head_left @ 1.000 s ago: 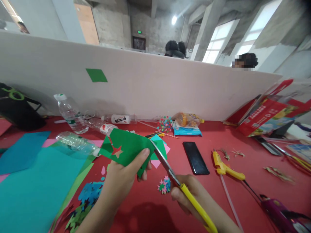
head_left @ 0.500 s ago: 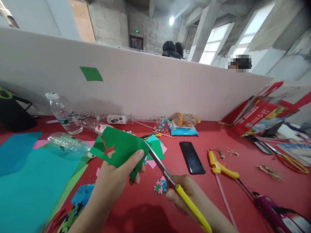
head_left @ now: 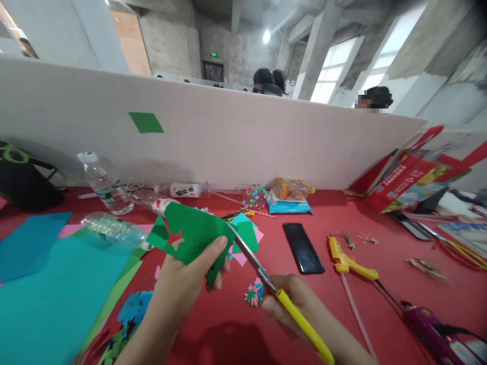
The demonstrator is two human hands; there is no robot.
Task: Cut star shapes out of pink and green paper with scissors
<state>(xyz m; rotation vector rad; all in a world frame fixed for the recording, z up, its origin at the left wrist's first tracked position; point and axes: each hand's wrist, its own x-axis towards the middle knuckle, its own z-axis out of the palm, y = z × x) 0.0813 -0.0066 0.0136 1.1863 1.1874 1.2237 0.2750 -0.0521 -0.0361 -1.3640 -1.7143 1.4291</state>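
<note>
My left hand [head_left: 190,284] pinches a sheet of green paper [head_left: 198,228] with the thumb on top, holding it above the red table. A star-shaped hole shows near the sheet's left part, with a slit running up from it. My right hand [head_left: 291,304] is wrapped round the yellow handles of a pair of scissors [head_left: 254,261]. The blades point up and left, their tips at the sheet's right edge close to my left thumb; they look nearly closed. Below the blades lies a small pile of coloured paper stars [head_left: 254,294].
A black phone [head_left: 303,248] and a yellow glue gun [head_left: 344,261] lie to the right. Plastic bottles [head_left: 104,185] are at the back left, beside large blue paper sheets [head_left: 57,299]. A white partition [head_left: 228,137] stands behind, with people beyond it.
The whole view has shifted slightly, so everything appears a little lower and further right. Paper, scissors and both hands keep nearly the same positions relative to each other.
</note>
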